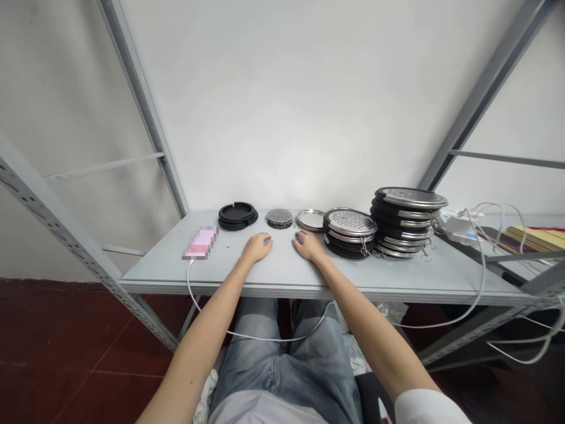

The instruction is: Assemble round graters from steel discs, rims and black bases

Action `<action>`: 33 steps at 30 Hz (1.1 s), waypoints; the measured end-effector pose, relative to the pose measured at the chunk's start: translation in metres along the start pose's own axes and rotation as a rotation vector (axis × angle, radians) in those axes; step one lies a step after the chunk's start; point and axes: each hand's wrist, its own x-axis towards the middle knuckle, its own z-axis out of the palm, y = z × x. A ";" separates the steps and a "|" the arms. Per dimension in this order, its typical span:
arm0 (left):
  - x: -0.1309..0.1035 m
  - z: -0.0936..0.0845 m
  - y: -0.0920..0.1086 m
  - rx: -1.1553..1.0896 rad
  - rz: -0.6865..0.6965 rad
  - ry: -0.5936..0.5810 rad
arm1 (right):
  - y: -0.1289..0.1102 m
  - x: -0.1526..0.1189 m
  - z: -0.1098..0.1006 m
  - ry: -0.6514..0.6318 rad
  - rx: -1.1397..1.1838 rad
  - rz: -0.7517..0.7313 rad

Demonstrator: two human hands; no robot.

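My left hand [256,247] rests on the grey tabletop [282,268], palm down, with fingers slightly bent and a dark gap by the thumb. Just beyond it sits a small stack of round perforated metal discs [279,219]. My right hand [309,245] lies on the table in much the same way, apparently holding nothing. Close to its right is a stack of black rings with perforated metal plates and small chains [351,227]. A shiny round metal tray [311,219] lies behind the right hand. Farther left stand several stacked black rings [238,216].
A taller stack of black rings and metal plates [408,221] stands at the right. A phone with a blurred pink screen [201,242] lies at left, its white cable [265,339] looping below the table edge. Metal frame posts [145,106] flank the table. More cables and a white box [459,224] are at far right.
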 end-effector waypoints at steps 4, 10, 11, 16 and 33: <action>0.000 0.000 -0.001 0.000 0.005 0.004 | -0.001 0.000 -0.001 -0.003 -0.001 0.007; 0.001 0.002 -0.003 0.005 0.036 0.021 | 0.000 0.000 0.000 0.006 -0.001 0.000; 0.001 0.002 -0.003 0.006 0.035 0.021 | 0.000 0.000 0.000 0.008 0.000 -0.002; 0.000 0.001 -0.001 0.015 0.022 0.016 | 0.000 0.000 0.000 0.008 0.006 0.000; 0.000 0.000 0.000 -0.005 0.015 0.010 | 0.001 0.001 0.001 0.011 0.034 0.009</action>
